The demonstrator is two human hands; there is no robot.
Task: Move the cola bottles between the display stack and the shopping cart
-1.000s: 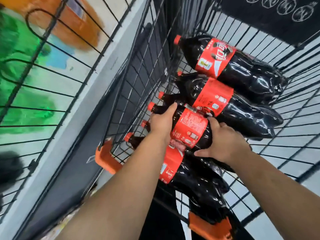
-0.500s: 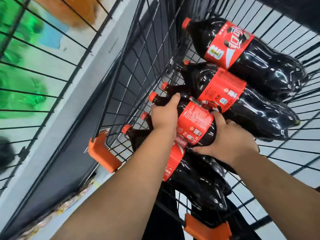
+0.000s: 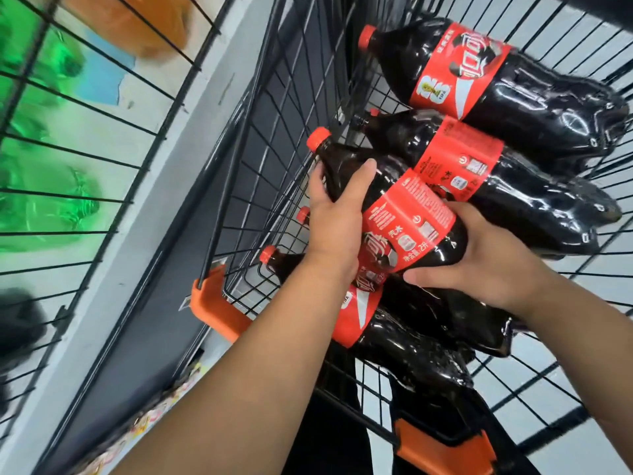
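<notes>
Cola bottles lie on their sides inside the shopping cart (image 3: 274, 108), necks pointing toward its left wire wall, and one more is in the person's hands just above them. The held bottle (image 3: 414, 231) is tilted, its red cap (image 3: 318, 137) raised toward the left wall and its base hidden behind the right hand. The left hand (image 3: 337, 217) grips the bottle's shoulder just below the neck, thumb laid over the top and fingers wrapped round the far side. The right hand (image 3: 479, 265) holds the lower body just past the red label, thumb along the near side, the other fingers out of sight round the bottle.

Toward the cart's far edge lies the top bottle (image 3: 534, 97), its label facing up. Just beside it is the second bottle (image 3: 507, 190), partly covered by the held one. At the near edge, under both wrists, lies the lowest bottle (image 3: 404, 344), its neck end near the orange corner guard (image 3: 219, 303). A lone cap (image 3: 302, 214) shows between the left hand and the wall; its bottle is hidden. A second orange guard (image 3: 445, 450) caps the cart's near right corner. Beyond the left wall run a grey ledge (image 3: 144, 186) and a black wire rack (image 3: 68, 142) with blurred green goods behind it.
</notes>
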